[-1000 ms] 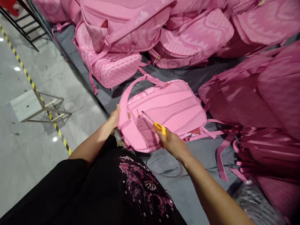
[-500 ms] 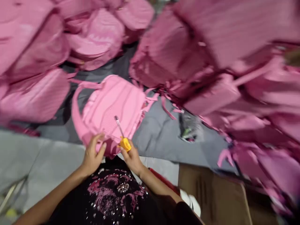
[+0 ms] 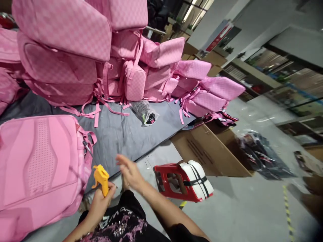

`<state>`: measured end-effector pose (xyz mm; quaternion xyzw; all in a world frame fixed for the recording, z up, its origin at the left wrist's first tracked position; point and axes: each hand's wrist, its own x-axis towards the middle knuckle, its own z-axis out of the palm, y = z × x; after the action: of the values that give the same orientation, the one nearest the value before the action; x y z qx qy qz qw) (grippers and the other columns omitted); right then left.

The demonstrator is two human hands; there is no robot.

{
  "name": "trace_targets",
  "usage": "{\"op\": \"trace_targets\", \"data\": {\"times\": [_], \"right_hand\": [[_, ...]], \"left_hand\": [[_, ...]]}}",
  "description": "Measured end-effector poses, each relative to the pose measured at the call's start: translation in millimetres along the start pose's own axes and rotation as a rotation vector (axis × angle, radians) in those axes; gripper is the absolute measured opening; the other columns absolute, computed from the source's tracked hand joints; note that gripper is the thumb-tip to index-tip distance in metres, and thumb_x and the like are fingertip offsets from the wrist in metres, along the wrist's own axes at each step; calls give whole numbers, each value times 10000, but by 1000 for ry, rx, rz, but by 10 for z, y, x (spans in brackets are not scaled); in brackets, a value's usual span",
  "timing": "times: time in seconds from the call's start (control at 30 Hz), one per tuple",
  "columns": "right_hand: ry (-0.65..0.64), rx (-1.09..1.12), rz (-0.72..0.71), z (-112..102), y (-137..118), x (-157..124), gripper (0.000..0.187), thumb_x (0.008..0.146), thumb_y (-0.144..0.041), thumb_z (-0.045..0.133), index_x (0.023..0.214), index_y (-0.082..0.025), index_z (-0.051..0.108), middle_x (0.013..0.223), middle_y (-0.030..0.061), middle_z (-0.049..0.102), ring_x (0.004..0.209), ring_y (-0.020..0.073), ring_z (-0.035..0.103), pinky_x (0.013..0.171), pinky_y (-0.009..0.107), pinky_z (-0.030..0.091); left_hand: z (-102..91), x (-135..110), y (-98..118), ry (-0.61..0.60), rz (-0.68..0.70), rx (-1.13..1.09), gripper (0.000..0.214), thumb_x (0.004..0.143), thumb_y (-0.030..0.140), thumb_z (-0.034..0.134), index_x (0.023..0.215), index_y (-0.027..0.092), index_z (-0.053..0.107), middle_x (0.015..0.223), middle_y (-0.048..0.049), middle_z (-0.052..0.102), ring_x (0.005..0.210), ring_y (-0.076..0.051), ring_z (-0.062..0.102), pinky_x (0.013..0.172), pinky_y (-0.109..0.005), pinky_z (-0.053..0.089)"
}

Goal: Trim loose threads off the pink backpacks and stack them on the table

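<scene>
The tool (image 3: pixel 101 179) has passed from our right hand (image 3: pixel 130 174) to our left hand (image 3: pixel 100 203) since the earlier frame. We curl the left round its handle, its tip by the side of the bag (image 3: pixel 41 158) (whether touching, we cannot tell). Our right holds nothing, fingers stretched out. The bag lies at left on the cloth (image 3: pixel 119 134).
</scene>
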<state>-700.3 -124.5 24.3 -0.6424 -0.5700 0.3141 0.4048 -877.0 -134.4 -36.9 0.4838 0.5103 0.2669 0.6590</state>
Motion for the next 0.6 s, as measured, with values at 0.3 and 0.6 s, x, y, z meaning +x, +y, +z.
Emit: {"op": "trace_targets", "data": {"times": [0.3,0.6], "right_hand": [[246,-330,340,-2223,1951,1874,380,924,-204,368,1130,-95,669,1042,155,711,1062,263,680,934,406,508],[-4,-517,322,-2274,2057,2590,185,798,-391,563,738,-247,663,608,63,576,732,324,667,705,503,501]], "left_hand": [[457,13,132,732,33,-204,442,682,602,789,862,210,692,579,45,569,612,-150,559,678,-285,573],[635,-294,362,1157,30,-354,443,679,542,797,866,159,675,538,58,536,561,-126,518,695,-331,596]]}}
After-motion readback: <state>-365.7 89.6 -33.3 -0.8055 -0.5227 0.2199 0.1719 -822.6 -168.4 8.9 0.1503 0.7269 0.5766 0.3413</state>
